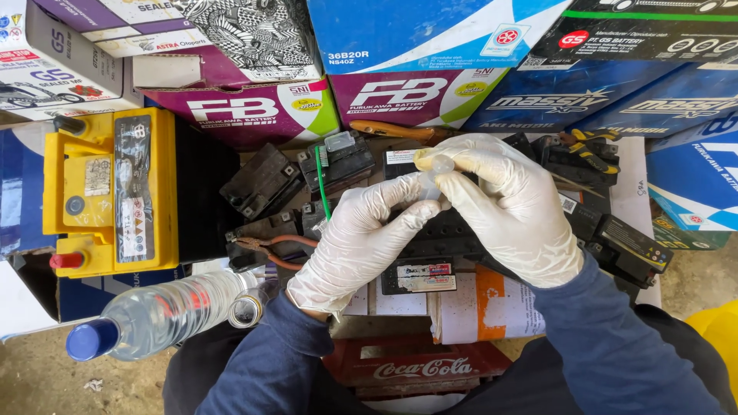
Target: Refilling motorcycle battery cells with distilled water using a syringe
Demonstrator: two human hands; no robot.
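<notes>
Latex-gloved hands, left [357, 242], right [511, 207], fingers curled, pinching small clear cap [436, 175].

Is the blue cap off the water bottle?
No: the blue cap sits on the neck of the water bottle, which lies on its side.

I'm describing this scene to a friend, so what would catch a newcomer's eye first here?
First, the two white-gloved hands at centre: the left hand and right hand pinch a small clear plastic piece between them above a cluster of small black batteries. Next, the large battery with a bright yellow top on the left, and the clear plastic water bottle with a blue cap lying below it.
</notes>
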